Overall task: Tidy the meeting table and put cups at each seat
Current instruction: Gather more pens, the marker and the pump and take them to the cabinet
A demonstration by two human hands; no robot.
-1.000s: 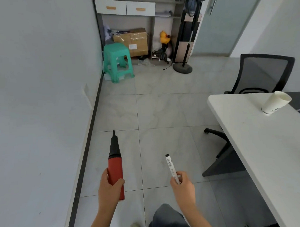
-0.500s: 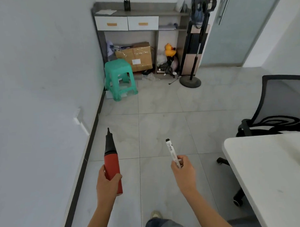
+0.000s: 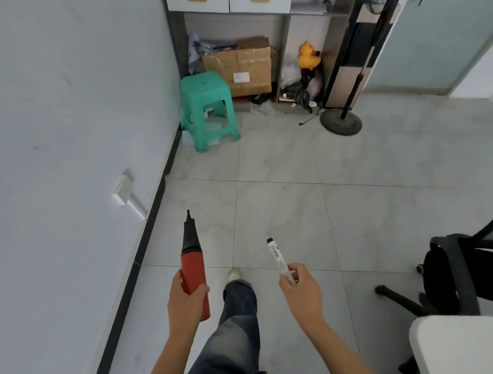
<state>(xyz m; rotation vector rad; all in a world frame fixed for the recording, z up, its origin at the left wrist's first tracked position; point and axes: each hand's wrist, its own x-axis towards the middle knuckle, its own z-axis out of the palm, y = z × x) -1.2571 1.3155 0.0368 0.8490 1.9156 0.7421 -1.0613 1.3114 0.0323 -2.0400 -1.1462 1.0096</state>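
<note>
Your left hand [image 3: 187, 299] grips the red plastic pump with black tapered nozzle [image 3: 193, 268] round its barrel: light, stiff | right hand [image 3: 300, 290] pinches slim white marker pen [image 3: 280, 260] low, likely slippery | white bench corner [image 3: 463, 344] near right | shelf unit [image 3: 261, 7] ahead

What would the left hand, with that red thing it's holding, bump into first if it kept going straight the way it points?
Probably the green stool. The left hand aims the red pump over bare floor toward it, though depth is hard to judge.
</note>
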